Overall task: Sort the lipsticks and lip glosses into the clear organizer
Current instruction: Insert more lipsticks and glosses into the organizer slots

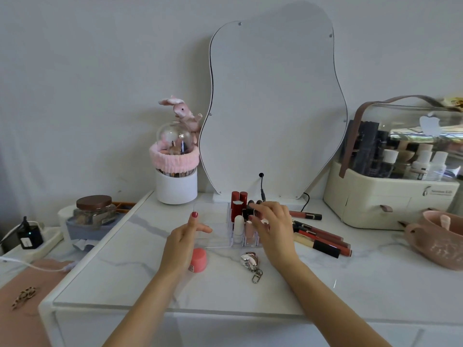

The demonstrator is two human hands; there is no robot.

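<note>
A white marble-patterned counter [325,279] is seen against a pale wall, with a wavy-edged mirror [273,106] propped at the back. The clear organizer [213,222] is placed at the middle of the counter; red lipsticks [238,205] and pale tubes [238,227] are stood upright in its right-hand compartments. A small black lipstick [248,213] is pinched by the fingertips of the right hand [273,229] above those compartments. The left hand [184,240] is rested at the organizer's left side, fingers spread. Several lip glosses [323,240] are laid on the counter just right of the organizer.
</note>
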